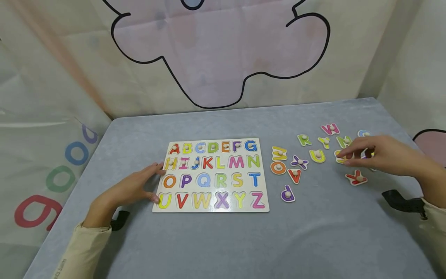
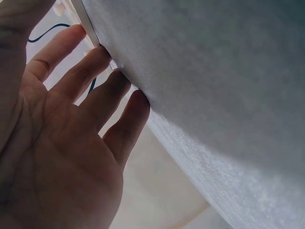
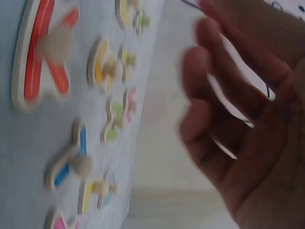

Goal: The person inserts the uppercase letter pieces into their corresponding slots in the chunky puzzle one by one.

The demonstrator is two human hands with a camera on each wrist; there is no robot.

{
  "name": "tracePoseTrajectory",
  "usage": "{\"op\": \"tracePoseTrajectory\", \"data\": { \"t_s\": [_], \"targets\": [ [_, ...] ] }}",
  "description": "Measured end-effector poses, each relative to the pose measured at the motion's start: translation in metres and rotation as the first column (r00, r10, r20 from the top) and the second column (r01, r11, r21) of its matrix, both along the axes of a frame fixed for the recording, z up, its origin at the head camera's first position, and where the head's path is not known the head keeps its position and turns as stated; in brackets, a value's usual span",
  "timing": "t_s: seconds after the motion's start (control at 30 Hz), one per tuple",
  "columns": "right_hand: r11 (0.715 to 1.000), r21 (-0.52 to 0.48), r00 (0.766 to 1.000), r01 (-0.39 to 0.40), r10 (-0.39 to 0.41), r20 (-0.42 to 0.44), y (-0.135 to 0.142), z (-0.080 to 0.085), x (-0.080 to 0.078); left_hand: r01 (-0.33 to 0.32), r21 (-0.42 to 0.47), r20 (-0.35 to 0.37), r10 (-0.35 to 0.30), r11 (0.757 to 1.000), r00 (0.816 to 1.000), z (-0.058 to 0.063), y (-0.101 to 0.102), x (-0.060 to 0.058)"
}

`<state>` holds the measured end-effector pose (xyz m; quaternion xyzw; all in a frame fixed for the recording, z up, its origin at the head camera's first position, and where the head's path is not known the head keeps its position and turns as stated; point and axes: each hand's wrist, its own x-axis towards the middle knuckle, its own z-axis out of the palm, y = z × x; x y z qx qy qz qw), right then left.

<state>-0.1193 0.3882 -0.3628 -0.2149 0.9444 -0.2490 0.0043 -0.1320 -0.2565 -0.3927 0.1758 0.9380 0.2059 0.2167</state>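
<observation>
A white alphabet puzzle board [image 1: 211, 174] lies flat on the table, with knobbed letters in the top row and at the start of the second. My left hand [image 1: 141, 184] touches its left edge, thumb at the lower left corner; in the left wrist view the outstretched fingers [image 2: 86, 71] meet that edge. My right hand [image 1: 386, 155] hovers over loose letter pieces at the right, fingers bent and nothing between them in the right wrist view. Below it lie a red K piece [image 3: 33, 67], a yellow piece [image 3: 98, 59] and a blue T piece [image 3: 62, 176]. The hand partly hides several pieces.
More knobbed letters, among them an orange O [image 1: 275, 170], a red V [image 1: 294, 178] and a yellow U [image 1: 313, 159], are scattered between the board and my right hand. The grey cloth table [image 1: 223, 248] ends at a printed curtain [image 1: 209, 46] behind.
</observation>
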Motion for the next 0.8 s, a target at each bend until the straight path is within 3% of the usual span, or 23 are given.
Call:
{"op": "tracePoseTrajectory", "data": {
  "t_s": [0.13, 0.47, 0.6, 0.8],
  "targets": [
    [0.993, 0.042, 0.994, -0.110, 0.110, 0.003, 0.018, -0.005, 0.000, -0.010, -0.004, 0.016, 0.010, 1.000, 1.000, -0.001, 0.001, 0.000],
    [0.953, -0.054, 0.945, -0.297, 0.301, 0.127, 0.044, -0.019, -0.004, -0.004, -0.022, -0.001, 0.004, 1.000, 1.000, 0.000, 0.002, 0.000],
    [0.939, -0.110, 0.919, -0.326, 0.342, 0.197, 0.046, -0.025, -0.007, -0.007, -0.029, 0.002, 0.007, 1.000, 1.000, 0.000, 0.002, 0.000],
    [0.919, -0.164, 0.900, -0.358, 0.386, 0.201, 0.049, -0.031, -0.008, -0.007, -0.024, -0.005, 0.007, 1.000, 1.000, -0.002, 0.001, 0.001]
  ]
}}
